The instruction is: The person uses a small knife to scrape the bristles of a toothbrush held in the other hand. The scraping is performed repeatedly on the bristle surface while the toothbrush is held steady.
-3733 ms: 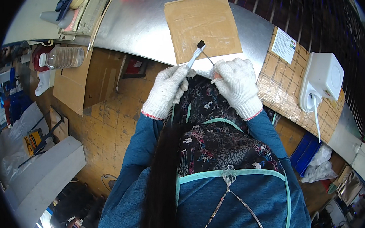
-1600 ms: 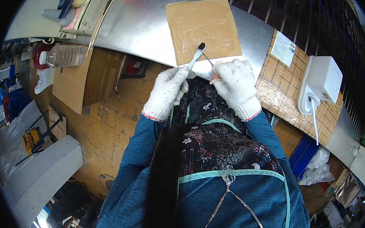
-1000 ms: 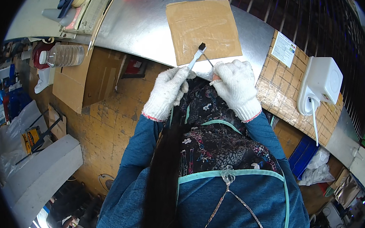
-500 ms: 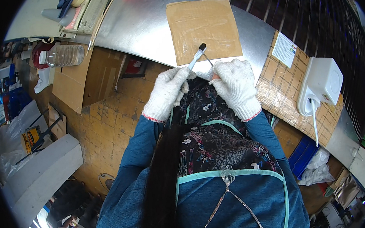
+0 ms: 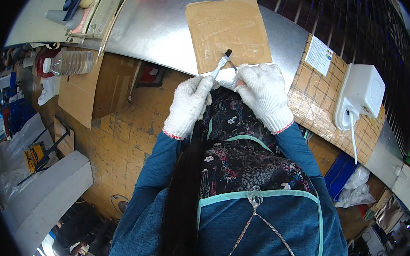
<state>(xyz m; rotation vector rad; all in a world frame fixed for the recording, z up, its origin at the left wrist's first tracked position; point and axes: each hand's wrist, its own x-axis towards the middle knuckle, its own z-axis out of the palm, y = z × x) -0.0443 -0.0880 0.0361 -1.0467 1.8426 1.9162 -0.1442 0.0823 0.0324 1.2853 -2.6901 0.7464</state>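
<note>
Both my hands wear white knitted gloves with red cuffs and meet at the bench edge, above the black floral apron [image 5: 233, 120]. Between the thumb and fingers of my left hand [image 5: 189, 105] is a pale toothbrush-like brush [image 5: 221, 66], tilted up to the right, its dark tip over the cardboard sheet [image 5: 228, 28]. My right hand [image 5: 264, 96] is closed, with a bare fingertip showing at the glove's thumb side. From it a thin dark rod [image 5: 232, 65] reaches up toward the brush head; whether they touch I cannot tell. The rod's other end is hidden in the glove.
The cardboard lies on a metal bench [image 5: 152, 30]. At right, a white power socket box [image 5: 365, 89] with a cable sits on a taped board [image 5: 309, 94]. An open carton [image 5: 82, 92] and a clear plastic bottle [image 5: 75, 62] are at left. Metal bars [image 5: 320, 1] line the far side.
The brush tip has shifted very slightly right. My right hand has edged up a little toward it, and less of the rod shows.
</note>
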